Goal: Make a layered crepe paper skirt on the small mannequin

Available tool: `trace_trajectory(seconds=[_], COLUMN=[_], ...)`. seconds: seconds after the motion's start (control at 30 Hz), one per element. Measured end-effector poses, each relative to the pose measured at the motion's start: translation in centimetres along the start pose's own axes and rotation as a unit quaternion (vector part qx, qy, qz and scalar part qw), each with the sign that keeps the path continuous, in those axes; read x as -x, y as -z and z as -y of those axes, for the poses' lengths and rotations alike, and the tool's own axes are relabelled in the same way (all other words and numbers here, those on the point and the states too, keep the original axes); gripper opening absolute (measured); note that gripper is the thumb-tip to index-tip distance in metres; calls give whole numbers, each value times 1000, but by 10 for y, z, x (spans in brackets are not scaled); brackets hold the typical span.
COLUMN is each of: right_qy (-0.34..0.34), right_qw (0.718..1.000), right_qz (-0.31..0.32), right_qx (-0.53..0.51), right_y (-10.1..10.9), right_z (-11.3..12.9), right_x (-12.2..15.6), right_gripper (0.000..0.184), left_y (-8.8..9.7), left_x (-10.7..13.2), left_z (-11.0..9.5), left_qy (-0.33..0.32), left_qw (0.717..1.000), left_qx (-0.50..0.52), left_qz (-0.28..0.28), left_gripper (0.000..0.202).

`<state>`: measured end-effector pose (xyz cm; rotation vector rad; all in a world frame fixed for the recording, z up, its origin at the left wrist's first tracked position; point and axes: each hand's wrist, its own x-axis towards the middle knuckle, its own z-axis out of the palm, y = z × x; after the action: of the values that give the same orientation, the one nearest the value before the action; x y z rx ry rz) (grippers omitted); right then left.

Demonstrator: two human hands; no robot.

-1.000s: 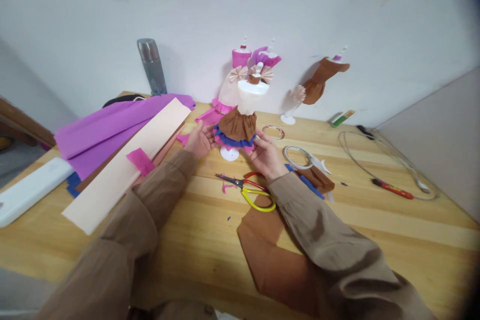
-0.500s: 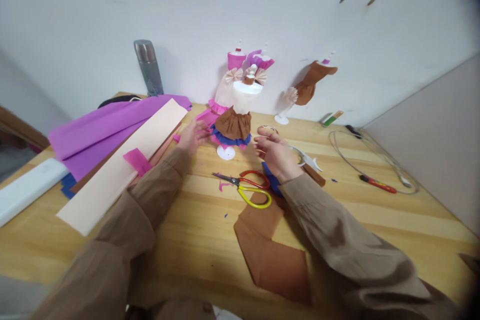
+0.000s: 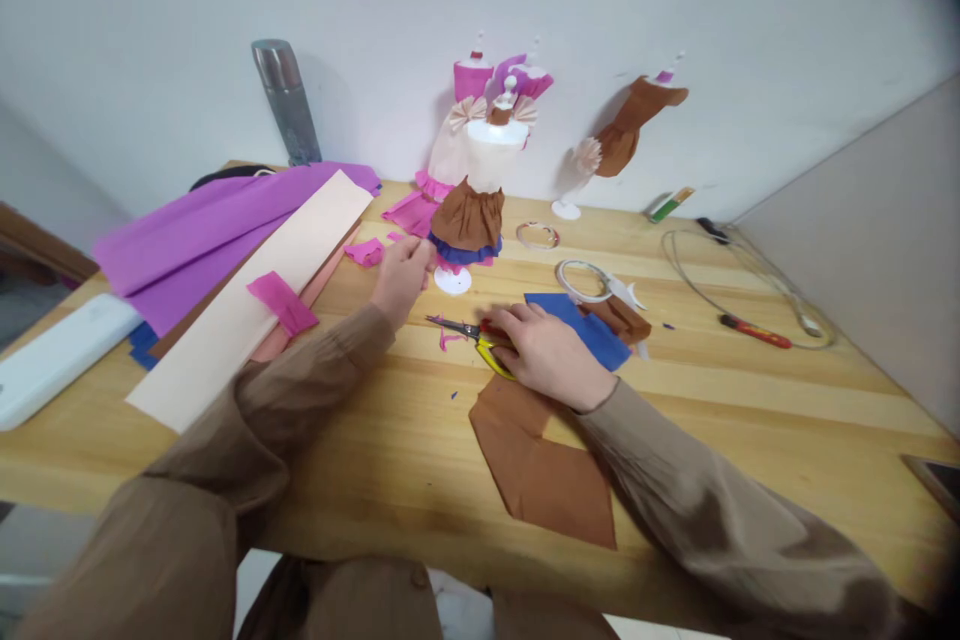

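A small white dress form (image 3: 496, 148) stands upright, wearing a brown paper skirt (image 3: 469, 218) over blue and pink ruffles. My left hand (image 3: 403, 282) is closed beside its hem, fingertips at the ruffle's left edge; whatever they pinch is hidden. Over the handles of the scissors (image 3: 469, 329) lies my right hand (image 3: 555, 350), its fingers curled on the red and yellow loops. The scissors rest on the table with blades pointing left, near pink scraps (image 3: 450, 340). Just below them is a folded brown paper piece (image 3: 559, 490).
More dressed forms (image 3: 472, 80) stand by the wall, with a brown-dressed one (image 3: 630, 120) leaning right. Crepe sheets (image 3: 217, 220) and a flask (image 3: 289, 105) are left. Blue paper (image 3: 581, 325), a tape roll (image 3: 583, 281) and a cabled red tool (image 3: 754, 331) lie right.
My right hand has come down from beside the dress form onto the scissors' handles. My left hand has closed its fingers at the skirt's hem. The view has tilted down slightly.
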<state>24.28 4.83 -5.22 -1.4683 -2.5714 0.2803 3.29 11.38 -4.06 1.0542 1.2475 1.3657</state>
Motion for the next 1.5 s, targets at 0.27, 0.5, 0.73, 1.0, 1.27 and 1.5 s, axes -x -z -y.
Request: trace_trajectory(seconds=[0.27, 0.5, 0.73, 1.0, 1.27, 1.5], right_qy=[72, 155, 160, -2, -95, -135], right_qw=[996, 986, 971, 927, 890, 867], right_qz=[-10, -29, -5, 19, -67, -106], right_qx=[54, -45, -177, -375, -440, -468], right_y=[0, 10, 19, 27, 17, 15], right_z=[-2, -2, -14, -52, -63, -62], right_x=[9, 27, 36, 53, 49, 47], right_gripper=[40, 31, 31, 40, 54, 57], left_y=[35, 37, 47, 61, 29, 29], left_x=[29, 48, 49, 28, 43, 56], left_z=[22, 33, 31, 39, 39, 42], left_qy=[-35, -287, -356, -433, -359, -280], left_qw=[991, 851, 804, 696, 710, 672], left_qx=[-116, -322, -357, -527, -566, -595], left_qz=[47, 300, 315, 223, 218, 340], left_gripper=[2, 21, 31, 48, 42, 60])
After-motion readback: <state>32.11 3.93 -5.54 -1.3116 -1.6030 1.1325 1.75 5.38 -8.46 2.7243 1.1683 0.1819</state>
